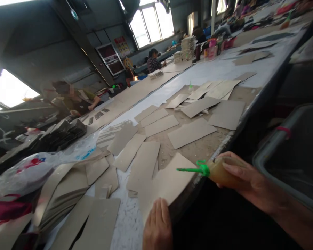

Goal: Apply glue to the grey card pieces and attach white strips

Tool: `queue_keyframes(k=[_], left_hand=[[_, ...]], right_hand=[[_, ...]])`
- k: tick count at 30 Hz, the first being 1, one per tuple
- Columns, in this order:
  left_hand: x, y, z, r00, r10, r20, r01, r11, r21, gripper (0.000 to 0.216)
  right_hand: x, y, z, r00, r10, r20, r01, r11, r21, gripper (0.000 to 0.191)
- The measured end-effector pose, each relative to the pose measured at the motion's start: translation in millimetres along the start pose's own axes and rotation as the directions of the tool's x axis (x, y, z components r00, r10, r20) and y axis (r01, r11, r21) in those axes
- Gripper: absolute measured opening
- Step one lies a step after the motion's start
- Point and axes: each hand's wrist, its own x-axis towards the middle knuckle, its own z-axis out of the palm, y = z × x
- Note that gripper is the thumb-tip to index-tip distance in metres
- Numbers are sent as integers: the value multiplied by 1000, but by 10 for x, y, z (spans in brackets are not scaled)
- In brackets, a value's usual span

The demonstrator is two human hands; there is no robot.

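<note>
My right hand (247,180) is wrapped round a squeeze bottle (224,172) of amber liquid. The bottle is tilted on its side, its long green nozzle (190,169) pointing left above a beige sheet (169,180) at the table edge. On the near end of that sheet my left hand (158,224) lies with its fingers flat and close together; the thumb is hidden. Several similar rectangular pieces (143,166) are spread over the table just beyond, some overlapping.
A curled stack of sheets (65,184) and a plastic bag (28,170) lie to the left. A second green-tipped bottle (190,88) stands among farther pieces. Below the table edge at right is a grey bin (273,146). Two people (79,99) (154,63) sit across the tables.
</note>
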Motion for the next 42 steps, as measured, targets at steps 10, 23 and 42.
queue_keyframes(k=[10,23,42], left_hand=[[-153,673,-27,993,-120,1,120,990,-76,43],[-139,779,89,969,-238,-65,221,954,-205,42],[1,797,-22,908,-358,-217,252,881,-399,30]], right_hand=[[9,86,-35,986,-166,12,144,809,-570,38],[-110,-1,92,960,-276,38,177,500,-848,34],[121,439,844,833,-90,545,550,238,-801,21]])
